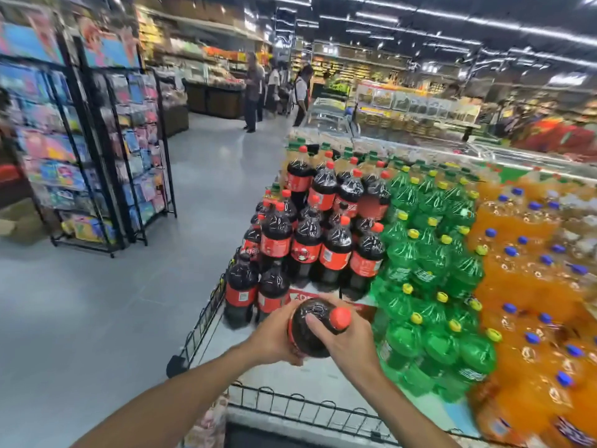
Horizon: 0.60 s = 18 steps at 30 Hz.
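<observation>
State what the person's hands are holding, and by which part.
A cola bottle: the left hand grips its body, the right hand its shoulder just below the red cap.

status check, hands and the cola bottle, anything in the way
Gripping cola bottle with left hand and right hand. Bottle tilted over bare shelf front. Close behind: standing cola bottles; green bottles to its right.

Dark cola bottle with red cap: base and most of red label hidden behind left hand and right hand. Red sign on grey display platform half covered by bottle, lettering unreadable. Orange soda bottles with blue caps at platform's right edge blurred, cut by frame. Platform's near edge cut off at bottom. Black wire racks of colourful packets: print illegible. Far shoppers too small to tell.
</observation>
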Each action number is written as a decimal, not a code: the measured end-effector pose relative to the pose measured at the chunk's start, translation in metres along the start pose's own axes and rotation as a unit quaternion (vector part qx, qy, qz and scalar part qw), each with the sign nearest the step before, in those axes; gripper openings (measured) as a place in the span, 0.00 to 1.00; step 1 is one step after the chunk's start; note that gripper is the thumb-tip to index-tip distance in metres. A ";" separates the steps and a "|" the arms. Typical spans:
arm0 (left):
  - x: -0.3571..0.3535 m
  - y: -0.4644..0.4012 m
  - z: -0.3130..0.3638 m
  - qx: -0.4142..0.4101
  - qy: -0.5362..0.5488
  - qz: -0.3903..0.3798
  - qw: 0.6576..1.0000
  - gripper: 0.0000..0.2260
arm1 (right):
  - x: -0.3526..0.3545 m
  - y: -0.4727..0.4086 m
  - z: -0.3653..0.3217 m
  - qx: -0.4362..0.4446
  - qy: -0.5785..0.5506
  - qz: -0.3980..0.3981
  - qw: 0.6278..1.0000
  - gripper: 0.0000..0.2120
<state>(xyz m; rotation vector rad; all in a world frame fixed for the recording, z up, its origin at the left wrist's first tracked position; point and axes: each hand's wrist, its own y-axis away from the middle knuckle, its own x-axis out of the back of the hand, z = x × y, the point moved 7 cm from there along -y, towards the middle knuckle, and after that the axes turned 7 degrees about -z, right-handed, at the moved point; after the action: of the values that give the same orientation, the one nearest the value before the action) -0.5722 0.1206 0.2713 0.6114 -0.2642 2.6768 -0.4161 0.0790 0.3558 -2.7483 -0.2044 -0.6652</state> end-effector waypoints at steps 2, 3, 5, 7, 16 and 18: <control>0.009 -0.004 -0.013 0.001 0.011 -0.016 1.000 0.46 | -0.014 -0.008 -0.001 -0.007 -0.001 0.007 1.000 0.17; 0.011 -0.007 -0.021 0.000 0.023 -0.020 1.000 0.47 | -0.018 -0.012 0.000 -0.012 -0.003 0.012 1.000 0.17; 0.009 -0.015 -0.038 0.008 0.059 -0.025 0.998 0.48 | -0.024 -0.020 0.003 -0.018 0.000 0.013 1.000 0.17; 0.004 -0.024 -0.055 0.022 0.103 -0.032 0.994 0.48 | -0.027 -0.027 0.006 -0.024 0.004 0.009 1.000 0.17; -0.024 -0.059 -0.090 0.169 0.181 0.010 0.969 0.30 | -0.024 -0.066 0.054 -0.050 0.033 -0.003 0.998 0.19; -0.034 -0.068 -0.098 0.243 0.366 0.050 0.897 0.07 | -0.025 -0.078 0.072 -0.056 0.026 -0.008 0.998 0.20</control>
<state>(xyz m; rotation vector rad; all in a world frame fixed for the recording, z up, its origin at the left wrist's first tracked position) -0.5535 0.1976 0.1757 -0.3302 0.6061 2.8490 -0.4234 0.1743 0.3033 -2.8348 -0.1824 -0.7735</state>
